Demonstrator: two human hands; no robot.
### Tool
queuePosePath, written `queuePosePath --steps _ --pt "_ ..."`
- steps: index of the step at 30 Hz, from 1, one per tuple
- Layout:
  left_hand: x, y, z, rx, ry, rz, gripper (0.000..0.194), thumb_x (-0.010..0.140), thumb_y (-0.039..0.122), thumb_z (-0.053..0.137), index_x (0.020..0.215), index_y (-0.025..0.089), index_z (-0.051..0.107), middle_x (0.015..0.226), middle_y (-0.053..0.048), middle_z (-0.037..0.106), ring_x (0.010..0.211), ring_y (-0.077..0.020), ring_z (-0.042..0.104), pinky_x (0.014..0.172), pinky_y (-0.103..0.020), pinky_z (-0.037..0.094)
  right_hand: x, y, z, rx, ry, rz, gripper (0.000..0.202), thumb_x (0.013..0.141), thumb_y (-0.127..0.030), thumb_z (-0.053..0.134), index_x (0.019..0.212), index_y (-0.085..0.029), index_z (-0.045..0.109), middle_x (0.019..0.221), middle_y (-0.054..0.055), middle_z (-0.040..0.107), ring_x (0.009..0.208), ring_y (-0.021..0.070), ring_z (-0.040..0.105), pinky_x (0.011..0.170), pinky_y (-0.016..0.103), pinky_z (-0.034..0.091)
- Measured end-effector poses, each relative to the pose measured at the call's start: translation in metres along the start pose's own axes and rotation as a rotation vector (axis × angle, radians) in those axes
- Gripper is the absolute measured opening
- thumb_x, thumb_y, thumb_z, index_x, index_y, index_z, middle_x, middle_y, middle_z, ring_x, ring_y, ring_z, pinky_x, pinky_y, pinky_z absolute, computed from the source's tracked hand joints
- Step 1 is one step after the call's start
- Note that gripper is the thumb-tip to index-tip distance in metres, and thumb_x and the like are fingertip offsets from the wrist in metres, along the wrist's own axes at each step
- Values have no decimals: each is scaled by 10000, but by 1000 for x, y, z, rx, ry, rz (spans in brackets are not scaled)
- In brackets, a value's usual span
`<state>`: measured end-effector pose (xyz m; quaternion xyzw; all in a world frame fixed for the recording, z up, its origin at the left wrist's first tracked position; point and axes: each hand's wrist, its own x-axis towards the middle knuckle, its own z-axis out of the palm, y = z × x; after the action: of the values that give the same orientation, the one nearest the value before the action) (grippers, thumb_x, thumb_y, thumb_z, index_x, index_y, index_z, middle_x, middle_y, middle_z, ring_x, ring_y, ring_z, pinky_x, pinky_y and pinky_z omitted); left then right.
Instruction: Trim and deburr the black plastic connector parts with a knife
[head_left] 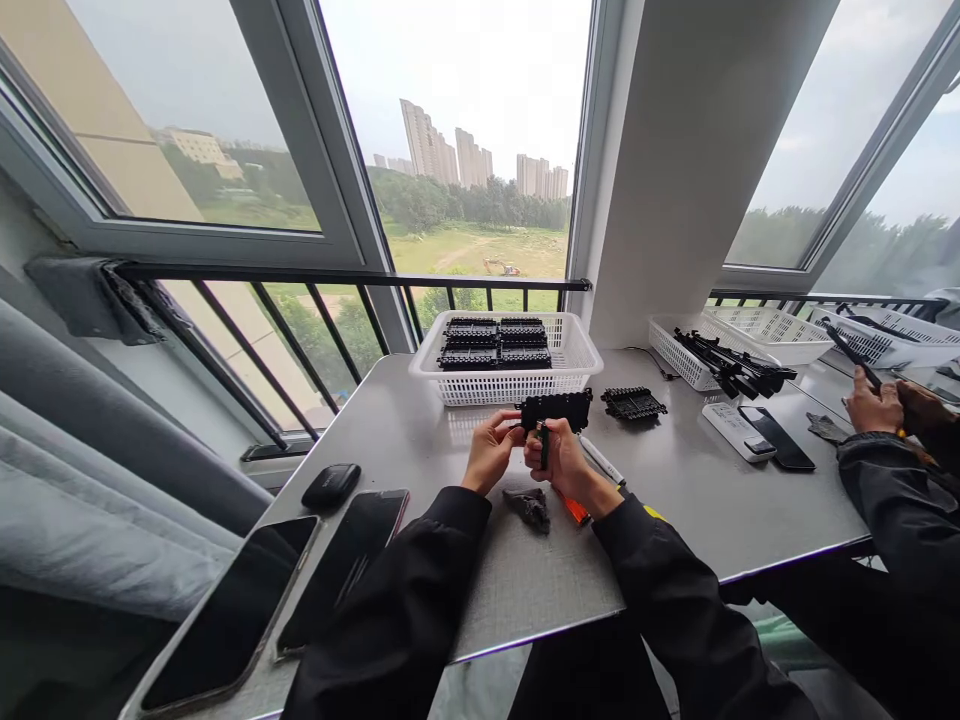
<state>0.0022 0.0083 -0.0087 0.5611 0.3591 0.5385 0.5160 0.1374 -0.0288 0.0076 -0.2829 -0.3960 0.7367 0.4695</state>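
A black toothed plastic part (559, 408) is held up over the table, its left end in the fingers of my left hand (493, 448). My right hand (559, 460) is closed round a small dark green tool (543, 445), held upright against the near side of the part; its exact kind is hard to make out. Below my hands lies a crumpled dark grey cloth (529, 508). An orange tool (574, 506) sits partly under my right wrist, beside a white marker pen (602, 460). Another black part (634, 403) rests on the table to the right.
Behind my hands, a white basket (517, 386) holds several black parts (495, 343). Two dark phones (232, 610) and a black case (331, 487) lie at left. At right are a power strip (739, 432), a phone (780, 440), more baskets (682, 362) and a co-worker's hands (876, 405).
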Motion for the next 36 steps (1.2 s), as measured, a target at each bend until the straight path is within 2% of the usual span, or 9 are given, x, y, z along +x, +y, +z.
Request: queuePosePath --steps 2,10,17,26,36 --pt "0 0 1 7 -17 -9 342 697 380 717 943 161 628 659 -18 718 612 -182 680 628 -301 532 1 1 -1 24 -2 28 343 752 -534 393 620 -218 365 578 -52 264 506 99 187 429 208 118" --pt "-2 2 3 1 -53 -25 309 694 363 716 903 163 608 649 -11 709 568 -157 641 568 -268 483 0 0 -2 72 -22 82 290 732 -479 407 624 -212 372 589 -44 288 508 99 213 415 203 112" --pt "-3 0 6 -1 -73 -40 273 712 330 678 919 173 594 564 21 664 485 -136 609 515 -247 472 -2 -2 -1 77 -58 115 260 717 -429 403 591 -201 388 588 -18 339 527 109 286 428 205 178" --pt "-3 -1 6 8 -96 -22 241 727 319 664 904 172 591 605 0 698 482 -134 609 529 -259 486 -2 -3 -5 144 -79 136 210 697 -393 394 599 -208 370 581 -2 370 521 121 312 425 218 197" --pt "-2 -2 2 48 -70 -4 226 723 285 661 906 166 604 691 -21 732 606 -155 663 610 -274 508 -6 -10 -3 226 -34 132 190 707 -381 394 625 -217 344 578 -18 330 525 123 302 422 218 202"
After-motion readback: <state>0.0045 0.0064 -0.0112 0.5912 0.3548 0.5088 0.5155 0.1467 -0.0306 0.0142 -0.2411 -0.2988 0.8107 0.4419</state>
